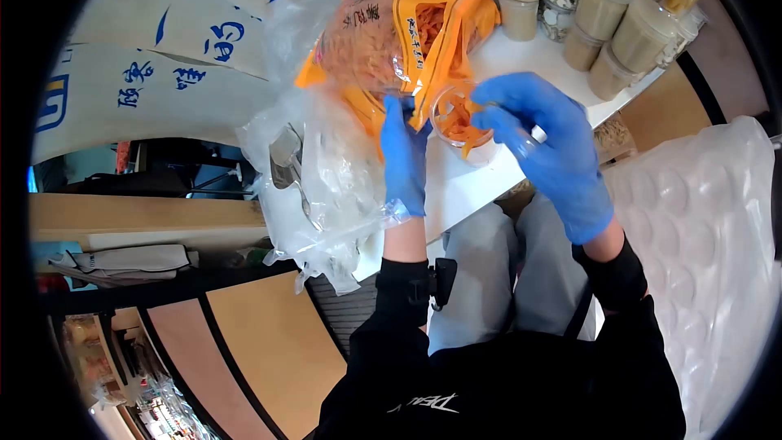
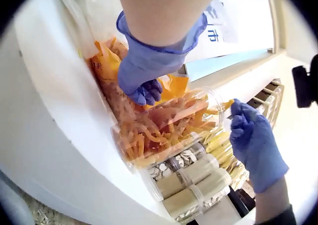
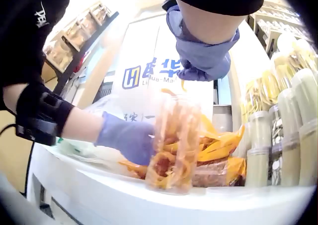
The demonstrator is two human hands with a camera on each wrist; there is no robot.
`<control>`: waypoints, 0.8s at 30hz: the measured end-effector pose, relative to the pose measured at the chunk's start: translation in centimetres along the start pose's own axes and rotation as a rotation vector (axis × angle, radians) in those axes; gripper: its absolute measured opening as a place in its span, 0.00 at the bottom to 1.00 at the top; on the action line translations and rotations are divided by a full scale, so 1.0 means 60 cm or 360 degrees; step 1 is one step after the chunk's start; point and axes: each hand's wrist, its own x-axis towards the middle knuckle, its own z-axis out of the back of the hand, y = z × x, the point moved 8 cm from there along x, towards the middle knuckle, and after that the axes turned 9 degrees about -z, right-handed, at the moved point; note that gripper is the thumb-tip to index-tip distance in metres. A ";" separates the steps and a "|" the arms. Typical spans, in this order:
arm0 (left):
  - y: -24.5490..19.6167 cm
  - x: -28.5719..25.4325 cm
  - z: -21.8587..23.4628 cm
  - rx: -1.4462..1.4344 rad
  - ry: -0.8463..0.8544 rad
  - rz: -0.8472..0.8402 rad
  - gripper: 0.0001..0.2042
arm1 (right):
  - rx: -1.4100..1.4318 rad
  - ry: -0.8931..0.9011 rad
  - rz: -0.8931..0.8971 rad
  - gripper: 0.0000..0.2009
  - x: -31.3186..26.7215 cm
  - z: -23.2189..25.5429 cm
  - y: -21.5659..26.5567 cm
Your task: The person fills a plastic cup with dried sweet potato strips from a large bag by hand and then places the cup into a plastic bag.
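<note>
A clear round jar point(image 3: 175, 140) stands upright on the white table, filled with orange dried strips point(image 2: 149, 133). Over its mouth, my gloved right hand point(image 1: 550, 143) pinches an orange dried strip point(image 3: 183, 85) between bent fingertips. A small white tip point(image 1: 538, 134) shows at that hand in the head view. Beside the jar, my gloved left hand point(image 1: 405, 159) has curled fingers gripping the edge of an orange printed bag point(image 1: 366, 41). More strips show through the bag's clear side. In the right wrist view, the jar hides the left fingertips.
Stacked lidded tubs point(image 1: 603, 8) of pale powder and slices stand at the table's back right. Crumpled clear plastic point(image 1: 326, 171) lies left of the bag, before a large printed white sack point(image 1: 187, 41). Bubble wrap point(image 1: 692, 236) is at the right.
</note>
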 end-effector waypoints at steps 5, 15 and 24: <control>-0.016 -0.076 0.011 0.0388 0.0000 -0.0425 0.16 | -0.1051 0.0036 0.0395 0.06 0.019 -0.027 -0.013; -0.129 -0.138 -0.113 0.1260 0.0494 -0.1380 0.32 | -0.0740 -0.0005 0.0522 0.20 0.025 0.019 -0.020; -0.096 -0.054 -0.089 0.0848 0.0342 -0.0780 0.16 | -0.0768 0.0301 0.0489 0.13 0.047 -0.004 -0.036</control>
